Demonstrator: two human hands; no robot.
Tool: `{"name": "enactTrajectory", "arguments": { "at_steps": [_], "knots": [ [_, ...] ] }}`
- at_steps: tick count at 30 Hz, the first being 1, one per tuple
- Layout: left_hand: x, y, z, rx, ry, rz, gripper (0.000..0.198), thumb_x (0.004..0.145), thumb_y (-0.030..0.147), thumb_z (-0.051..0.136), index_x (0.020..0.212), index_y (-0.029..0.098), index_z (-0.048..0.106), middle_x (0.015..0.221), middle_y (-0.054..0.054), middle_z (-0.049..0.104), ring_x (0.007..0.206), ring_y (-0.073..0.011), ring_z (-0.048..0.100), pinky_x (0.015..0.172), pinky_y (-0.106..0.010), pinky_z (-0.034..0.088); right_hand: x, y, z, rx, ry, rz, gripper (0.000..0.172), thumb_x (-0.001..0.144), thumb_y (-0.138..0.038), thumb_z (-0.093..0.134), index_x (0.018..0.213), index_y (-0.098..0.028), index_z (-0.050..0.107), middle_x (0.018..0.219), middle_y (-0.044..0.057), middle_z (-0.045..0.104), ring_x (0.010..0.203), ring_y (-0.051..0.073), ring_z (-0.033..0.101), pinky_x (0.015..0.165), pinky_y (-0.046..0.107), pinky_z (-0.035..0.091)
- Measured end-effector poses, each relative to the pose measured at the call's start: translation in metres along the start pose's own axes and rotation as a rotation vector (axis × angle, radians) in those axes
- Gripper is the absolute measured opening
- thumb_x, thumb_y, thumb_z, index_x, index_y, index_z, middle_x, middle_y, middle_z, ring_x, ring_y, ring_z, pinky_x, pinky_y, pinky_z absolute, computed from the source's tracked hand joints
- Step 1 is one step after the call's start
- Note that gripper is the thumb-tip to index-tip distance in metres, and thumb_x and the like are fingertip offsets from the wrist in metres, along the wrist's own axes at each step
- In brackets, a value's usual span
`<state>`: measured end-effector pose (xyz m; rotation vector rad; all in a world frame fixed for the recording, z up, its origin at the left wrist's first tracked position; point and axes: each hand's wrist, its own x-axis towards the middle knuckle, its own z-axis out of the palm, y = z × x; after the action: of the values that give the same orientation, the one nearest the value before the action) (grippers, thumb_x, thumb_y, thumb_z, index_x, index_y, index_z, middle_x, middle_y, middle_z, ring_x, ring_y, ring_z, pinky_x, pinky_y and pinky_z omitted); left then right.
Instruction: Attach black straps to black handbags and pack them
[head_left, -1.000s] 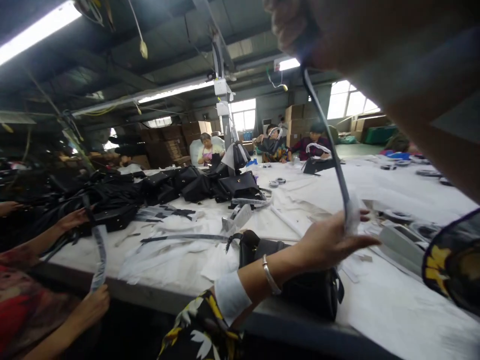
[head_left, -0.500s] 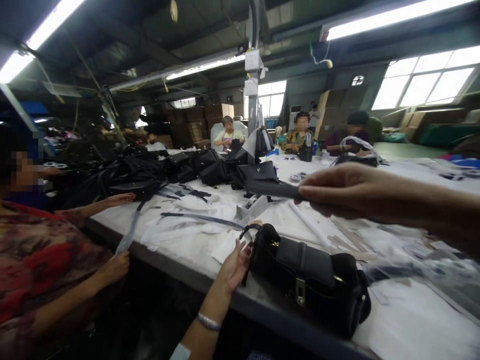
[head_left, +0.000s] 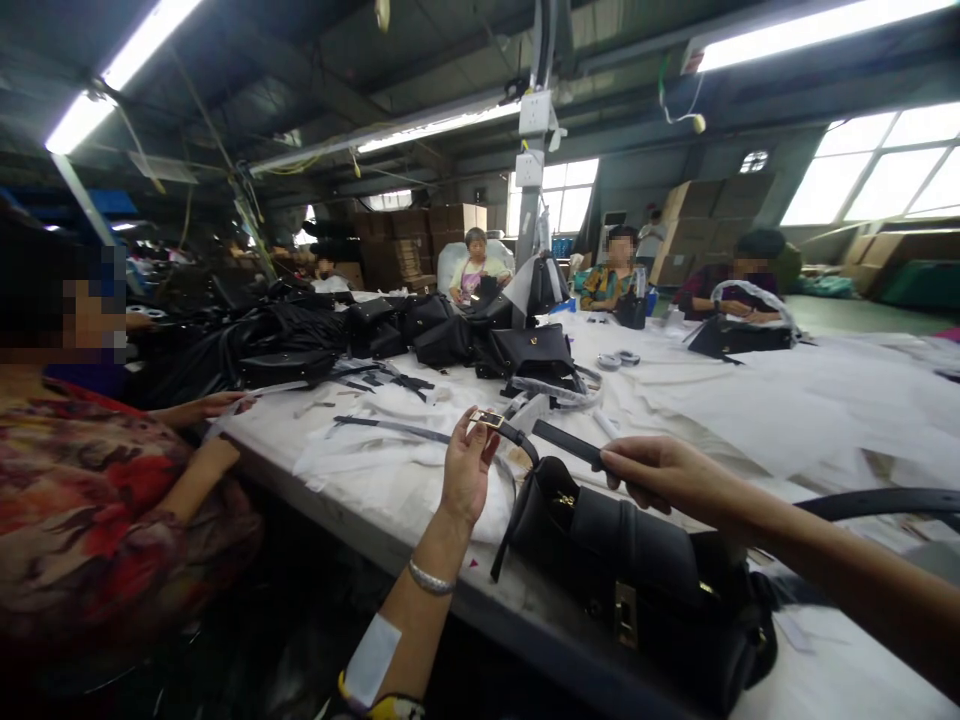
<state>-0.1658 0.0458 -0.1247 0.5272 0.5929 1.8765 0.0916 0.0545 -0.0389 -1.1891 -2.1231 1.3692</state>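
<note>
A black handbag [head_left: 637,560] with a gold clasp sits at the table's near edge. My left hand [head_left: 469,465] is closed on a gold-coloured buckle [head_left: 487,420], which is fixed to a short black strap rising from the bag's left end. To the right of it, my right hand [head_left: 652,470] pinches a black strap [head_left: 566,440] whose free end points left toward the buckle. Strap end and buckle are apart. Behind my right forearm, more black strap [head_left: 877,503] curves to the right.
Several black bags [head_left: 435,330] lie heaped across the table. A loose strap [head_left: 394,428] and plastic-wrapped strips lie on the white table covering [head_left: 720,410]. A co-worker in a flowered top [head_left: 82,500] sits close on my left. Other people work across the table.
My left hand has risen and now holds the buckle up. My right hand has lowered the strap end toward it. The co-worker's hands on the left have moved, and the view has shifted slightly.
</note>
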Motion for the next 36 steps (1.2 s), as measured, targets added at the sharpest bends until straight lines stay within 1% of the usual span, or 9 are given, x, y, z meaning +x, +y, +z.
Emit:
{"name": "enactTrajectory", "arguments": {
  "at_steps": [4,8,14,19,22,27,30,33,36],
  "knots": [
    [-0.001,0.005,0.026,0.124,-0.156,0.055,0.042,0.077,0.024,0.079,0.116,0.021,0.064,0.11,-0.004,0.071,0.1,-0.0148,0.067,0.092,-0.028,0.05,0.01,0.003,-0.004,0.082,0.075,-0.051,0.05,0.086,-0.065,0.056,0.084,-0.015,0.064,0.058,-0.002,0.052,0.046,0.008,0.041,0.041,0.021,0.028],
    [-0.007,0.0,0.043,0.215,-0.302,0.046,0.045,0.08,0.027,0.077,0.123,0.024,0.064,0.113,-0.004,0.069,0.106,-0.0162,0.064,0.094,-0.029,0.048,0.008,0.005,-0.004,0.167,0.069,-0.063,0.048,0.084,-0.063,0.06,0.076,-0.016,0.062,0.055,-0.003,0.049,0.045,0.008,0.04,0.042,0.022,0.026],
    [-0.013,-0.008,0.052,0.306,-0.373,0.072,0.036,0.081,0.029,0.076,0.114,0.023,0.063,0.108,-0.003,0.067,0.096,-0.0142,0.065,0.086,-0.026,0.05,-0.005,0.003,0.01,0.333,0.096,-0.026,0.049,0.08,-0.065,0.064,0.083,-0.016,0.066,0.059,-0.002,0.053,0.051,0.008,0.042,0.046,0.022,0.028],
    [-0.025,-0.014,0.061,0.426,-0.454,0.102,0.032,0.081,0.025,0.075,0.109,0.02,0.06,0.109,-0.007,0.069,0.099,-0.0185,0.067,0.087,-0.03,0.051,-0.006,-0.011,0.015,0.473,0.163,-0.084,0.048,0.08,-0.061,0.067,0.095,-0.016,0.07,0.068,0.0,0.06,0.058,0.009,0.048,0.048,0.021,0.03],
    [-0.032,-0.013,0.066,0.593,-0.478,0.137,0.028,0.082,0.027,0.074,0.106,0.019,0.061,0.11,-0.009,0.07,0.105,-0.0232,0.067,0.09,-0.035,0.051,-0.005,-0.018,0.011,0.489,0.22,-0.14,0.046,0.08,-0.059,0.068,0.094,-0.015,0.07,0.066,0.0,0.061,0.055,0.008,0.045,0.048,0.021,0.03],
    [-0.036,-0.002,0.074,0.938,-0.543,0.272,0.038,0.082,0.029,0.073,0.119,0.023,0.067,0.112,-0.008,0.072,0.107,-0.0253,0.067,0.096,-0.038,0.05,-0.009,-0.022,0.005,0.429,0.182,-0.18,0.046,0.078,-0.06,0.069,0.089,-0.016,0.068,0.062,0.001,0.062,0.051,0.009,0.047,0.046,0.021,0.031],
    [-0.031,0.002,0.075,0.865,-0.545,0.171,0.035,0.081,0.029,0.073,0.115,0.022,0.071,0.113,-0.009,0.073,0.108,-0.0268,0.068,0.097,-0.039,0.051,-0.014,-0.014,0.004,0.395,0.221,-0.159,0.047,0.08,-0.062,0.066,0.088,-0.016,0.067,0.059,-0.001,0.058,0.05,0.008,0.045,0.045,0.021,0.029],
    [-0.022,0.003,0.069,0.68,-0.441,0.025,0.039,0.076,0.027,0.079,0.113,0.019,0.072,0.105,-0.009,0.075,0.103,-0.0258,0.07,0.094,-0.038,0.052,-0.019,0.001,0.004,0.386,0.215,-0.1,0.048,0.083,-0.063,0.062,0.081,-0.015,0.065,0.064,-0.001,0.057,0.049,0.007,0.042,0.045,0.021,0.027],
    [-0.016,0.001,0.062,0.55,-0.382,-0.028,0.042,0.071,0.025,0.082,0.111,0.018,0.073,0.106,-0.009,0.076,0.103,-0.0239,0.069,0.096,-0.036,0.051,-0.022,0.018,0.006,0.358,0.156,-0.013,0.05,0.083,-0.064,0.061,0.072,-0.015,0.06,0.063,-0.001,0.055,0.048,0.006,0.038,0.045,0.021,0.025]
  ]
}}
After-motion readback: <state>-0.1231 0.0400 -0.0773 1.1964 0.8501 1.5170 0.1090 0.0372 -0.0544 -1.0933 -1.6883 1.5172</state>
